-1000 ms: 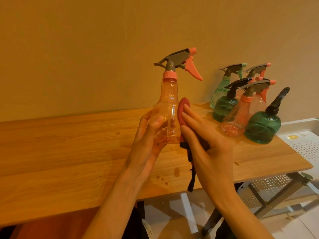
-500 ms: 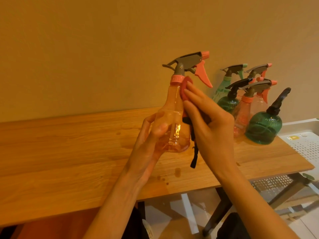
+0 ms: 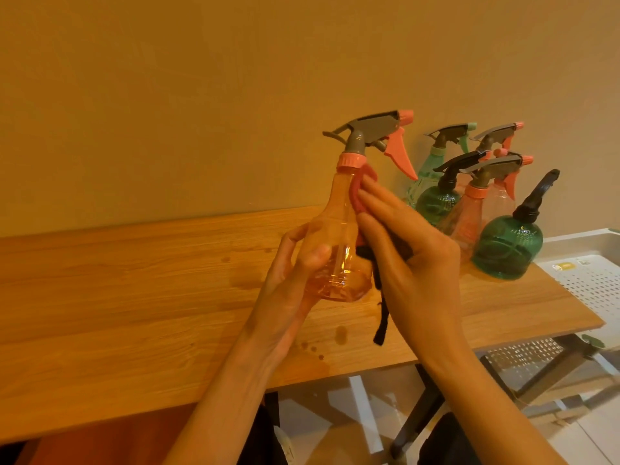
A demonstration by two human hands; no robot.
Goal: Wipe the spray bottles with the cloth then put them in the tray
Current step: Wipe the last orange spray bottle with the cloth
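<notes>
Wood-grain table (image 3: 134, 297) fills the left and middle of my view, set against a plain tan wall (image 3: 201, 95). A few dark wet spots (image 3: 340, 333) mark the boards near the front edge, just below my hands.

At centre, held up off the table, is the orange spray bottle (image 3: 335, 243), upright, clear-bodied, with a grey head and a coral trigger pointing right. My left hand (image 3: 292, 280) grips its lower body, fingers curled round it from the left. My right hand (image 3: 412, 263) presses the red cloth (image 3: 360, 193) flat against the bottle's neck with straight fingers (image 3: 379, 199), just under the coral collar; a dark strap from the cloth hangs down below the bottle.

Further right, at the table's far right corner by the wall, five more spray bottles (image 3: 469, 196) stand bunched together: a pale green one and two orange ones with grey heads, plus two dark green round ones with black heads. I cannot tell whether any hold liquid.

Beyond the table's right edge sits the white perforated tray (image 3: 590, 283), lower than the tabletop. I see nothing in the part that shows.
</notes>
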